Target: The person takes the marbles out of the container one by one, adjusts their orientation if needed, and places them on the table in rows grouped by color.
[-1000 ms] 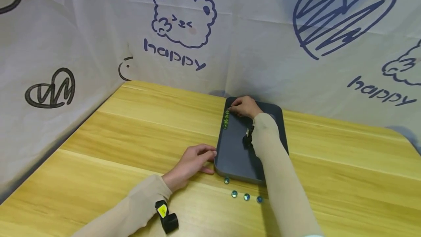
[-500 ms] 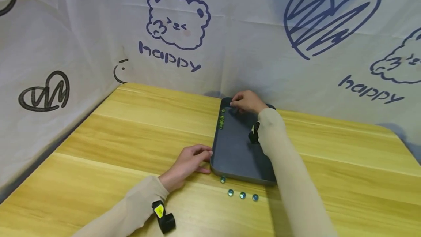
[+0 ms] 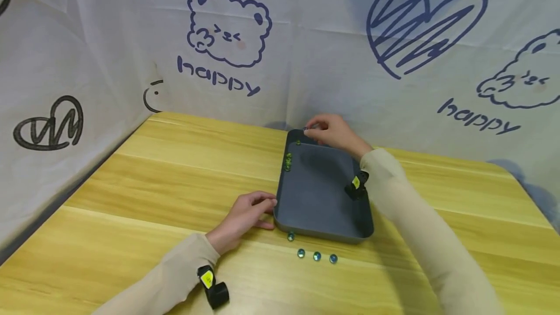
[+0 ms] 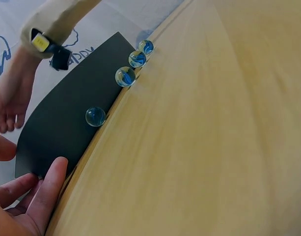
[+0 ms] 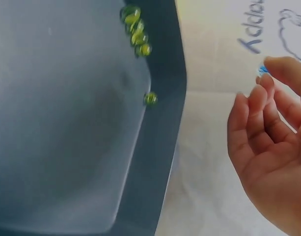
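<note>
My right hand (image 3: 334, 132) is raised at the far end of the dark grey tray (image 3: 323, 193). Thumb and fingertips pinch a clear marble with blue in it (image 5: 262, 70), mostly hidden by them. Inside the tray, several green marbles (image 3: 288, 162) line the left wall, while a single green marble (image 5: 150, 99) lies apart near the far left corner. My left hand (image 3: 240, 218) rests on the table, its fingertips touching the tray's left side near the front corner. In front of the tray lie several blue marbles (image 3: 317, 256), one of them (image 4: 95, 117) close to its front wall.
A wooden table (image 3: 183, 174) carries everything. White cloth (image 3: 306, 72) with drawn hearts and bears hangs behind the table and on its left. A wrist camera (image 3: 215, 288) sits on each sleeve.
My right hand has risen from beside the green row and moved back with the blue marble. One green marble has rolled towards the tray's far end. My left hand stays at the tray.
</note>
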